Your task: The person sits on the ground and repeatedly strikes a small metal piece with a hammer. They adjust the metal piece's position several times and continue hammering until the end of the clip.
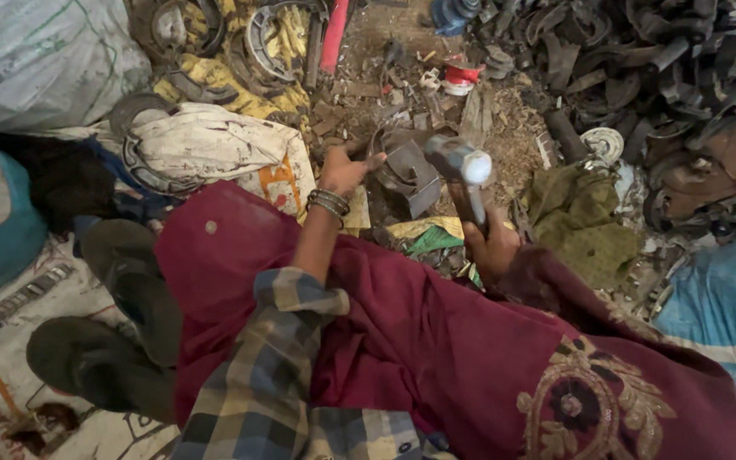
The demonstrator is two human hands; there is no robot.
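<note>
The right hand (491, 247) has its fingers wrapped round the dark handle of a steel-headed hammer (462, 162); the left hand (344, 170) pinches a curved rusty metal piece (406, 166) just beyond its fingertips, over gritty, scrap-strewn ground (504, 136) beside worn sacks (206, 145)

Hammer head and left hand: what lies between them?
In the head view, a dark curved metal piece lies between the hammer head and the left hand, which grips its edge.

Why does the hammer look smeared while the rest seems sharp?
Head view: the hammer head in the right hand is motion-blurred with a pale glare; the left hand on the metal piece is sharper; light is dim, and the scrap pile is dark.
</note>
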